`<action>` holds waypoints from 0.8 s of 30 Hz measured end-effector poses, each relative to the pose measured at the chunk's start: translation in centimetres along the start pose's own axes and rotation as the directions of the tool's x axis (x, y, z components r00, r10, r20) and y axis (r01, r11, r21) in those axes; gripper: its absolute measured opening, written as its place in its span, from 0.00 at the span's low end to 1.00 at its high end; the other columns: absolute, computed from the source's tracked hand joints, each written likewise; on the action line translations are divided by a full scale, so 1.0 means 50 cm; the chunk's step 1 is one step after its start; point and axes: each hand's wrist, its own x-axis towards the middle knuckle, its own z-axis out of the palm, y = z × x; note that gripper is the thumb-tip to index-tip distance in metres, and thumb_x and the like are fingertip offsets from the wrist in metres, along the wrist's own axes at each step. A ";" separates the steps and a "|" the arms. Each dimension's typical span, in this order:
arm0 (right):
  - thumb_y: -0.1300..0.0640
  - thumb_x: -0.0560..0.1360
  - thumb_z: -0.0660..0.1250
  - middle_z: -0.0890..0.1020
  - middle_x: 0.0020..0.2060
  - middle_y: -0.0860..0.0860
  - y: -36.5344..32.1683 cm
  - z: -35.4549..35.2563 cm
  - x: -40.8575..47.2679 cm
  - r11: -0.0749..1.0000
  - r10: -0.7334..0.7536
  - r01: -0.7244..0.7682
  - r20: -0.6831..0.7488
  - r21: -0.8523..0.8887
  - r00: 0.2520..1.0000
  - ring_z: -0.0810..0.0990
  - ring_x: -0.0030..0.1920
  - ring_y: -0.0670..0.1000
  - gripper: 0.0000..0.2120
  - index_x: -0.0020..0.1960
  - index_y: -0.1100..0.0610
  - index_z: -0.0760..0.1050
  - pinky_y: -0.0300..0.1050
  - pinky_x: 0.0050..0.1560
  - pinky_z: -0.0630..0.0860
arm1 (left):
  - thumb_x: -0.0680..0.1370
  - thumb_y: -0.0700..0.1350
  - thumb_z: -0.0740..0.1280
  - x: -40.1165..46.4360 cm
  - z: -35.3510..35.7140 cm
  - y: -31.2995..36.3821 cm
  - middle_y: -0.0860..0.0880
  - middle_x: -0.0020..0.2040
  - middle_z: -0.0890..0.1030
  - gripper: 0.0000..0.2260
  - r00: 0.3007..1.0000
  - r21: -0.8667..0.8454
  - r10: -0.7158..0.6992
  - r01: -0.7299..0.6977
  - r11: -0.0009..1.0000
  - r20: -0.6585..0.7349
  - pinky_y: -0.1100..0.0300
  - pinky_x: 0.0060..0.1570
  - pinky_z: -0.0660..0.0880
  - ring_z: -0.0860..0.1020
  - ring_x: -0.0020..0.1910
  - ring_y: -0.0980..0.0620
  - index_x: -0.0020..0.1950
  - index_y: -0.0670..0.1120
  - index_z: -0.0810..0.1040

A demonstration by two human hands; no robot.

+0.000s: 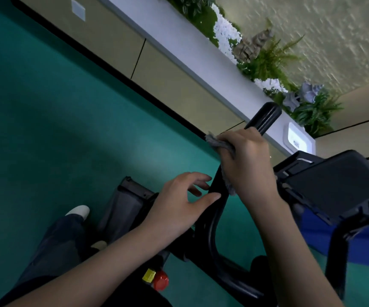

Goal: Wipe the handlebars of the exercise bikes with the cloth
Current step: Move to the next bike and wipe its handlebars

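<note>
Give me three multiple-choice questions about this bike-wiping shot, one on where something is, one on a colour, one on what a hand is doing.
1. Where is the cloth?
A. on the floor
B. wrapped on the handlebar under the right hand
C. on the console

2. What colour is the knob low on the frame?
A. red
B. white
C. blue

3. What is the left hand doing?
A. gripping the cloth
B. hanging at the person's side
C. touching the bar with straight fingers

Answers: B, grey fabric pokes out around the right hand on the bar; A, it shows red beside a yellow tag; C, the fingers lie extended and hold nothing.
</note>
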 end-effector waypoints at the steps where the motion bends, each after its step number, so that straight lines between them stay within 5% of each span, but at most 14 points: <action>1: 0.68 0.73 0.68 0.82 0.38 0.58 -0.002 0.000 -0.008 0.999 0.010 -0.007 -0.072 0.044 0.997 0.76 0.42 0.59 0.03 0.44 0.66 0.81 0.38 0.42 0.65 | 0.71 0.54 0.71 0.007 -0.003 0.004 0.61 0.48 0.80 0.14 1.000 -0.004 -0.005 0.005 1.000 0.015 0.72 0.48 0.72 0.76 0.47 0.67 0.56 0.57 0.77; 5: 0.71 0.70 0.70 0.82 0.43 0.53 0.004 -0.003 -0.059 0.973 0.101 -0.055 -0.199 0.224 0.975 0.78 0.45 0.55 0.07 0.47 0.64 0.81 0.31 0.48 0.69 | 0.72 0.49 0.71 0.030 -0.013 0.022 0.58 0.48 0.80 0.13 0.998 -0.027 -0.006 0.008 1.000 0.062 0.63 0.52 0.74 0.77 0.46 0.64 0.55 0.57 0.77; 10: 0.72 0.71 0.69 0.81 0.44 0.53 0.018 0.021 -0.087 0.961 0.158 -0.076 -0.300 0.267 0.941 0.75 0.45 0.54 0.07 0.48 0.65 0.80 0.36 0.48 0.70 | 0.72 0.44 0.72 0.055 -0.013 0.035 0.57 0.46 0.80 0.13 0.996 -0.013 0.012 -0.011 1.000 0.089 0.57 0.51 0.75 0.78 0.43 0.61 0.51 0.60 0.76; 19: 0.72 0.75 0.64 0.82 0.44 0.58 0.055 0.055 -0.009 0.969 0.226 -0.108 -0.625 0.221 0.747 0.74 0.45 0.55 0.07 0.49 0.68 0.80 0.39 0.49 0.70 | 0.71 0.43 0.73 0.103 -0.014 0.045 0.56 0.46 0.81 0.13 0.990 0.060 0.018 -0.027 0.998 0.143 0.62 0.47 0.75 0.79 0.42 0.60 0.51 0.58 0.77; 24: 0.74 0.73 0.65 0.82 0.45 0.58 0.048 0.057 0.009 0.926 0.358 -0.156 -0.667 0.344 0.654 0.77 0.45 0.57 0.08 0.49 0.69 0.80 0.43 0.49 0.72 | 0.72 0.42 0.72 0.131 -0.021 0.059 0.57 0.45 0.81 0.14 0.983 0.073 0.028 -0.042 0.996 0.183 0.61 0.48 0.74 0.79 0.42 0.59 0.52 0.58 0.77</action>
